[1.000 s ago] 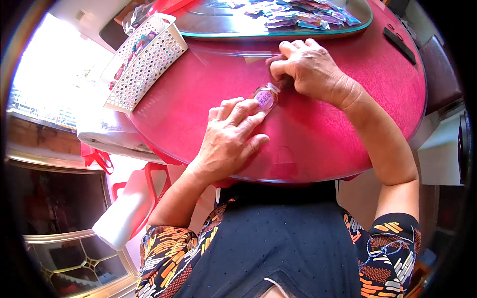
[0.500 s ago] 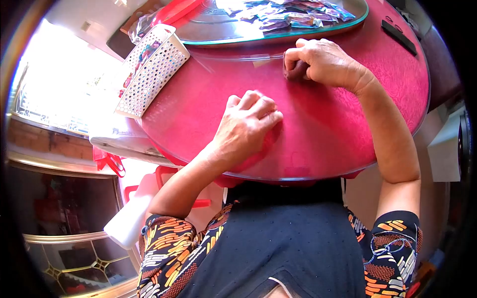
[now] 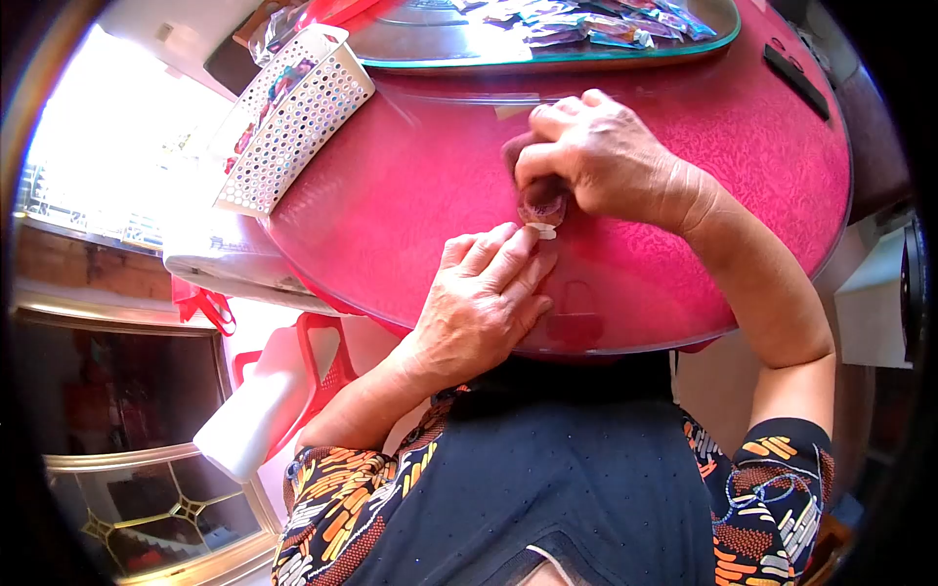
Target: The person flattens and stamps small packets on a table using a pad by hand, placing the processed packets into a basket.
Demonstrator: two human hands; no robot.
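Note:
My left hand [image 3: 483,293] lies low over the table with its fingers close together, the fingertips against a small pale piece with a white edge [image 3: 543,230]. My right hand [image 3: 598,161] is just above and to the right, fingers curled round a dark reddish-brown thing [image 3: 518,156] whose kind I cannot make out. Under the right fingers, a small patterned bit [image 3: 543,210] meets the white edge. My fingers cover much of both things.
A white perforated basket [image 3: 308,122] with colourful small items stands at the left. Beyond the hands is a glass-edged tray [image 3: 547,56] holding several shiny packets [image 3: 606,24]. A dark flat bar [image 3: 796,81] lies at the right on the red table [image 3: 674,283]. A red-and-white chair-like thing [image 3: 283,391] is below left.
My right hand has moved left and down with the dark thing, towards my left hand. My left hand has lowered slightly and its fingers have straightened. The white-edged piece now shows between them.

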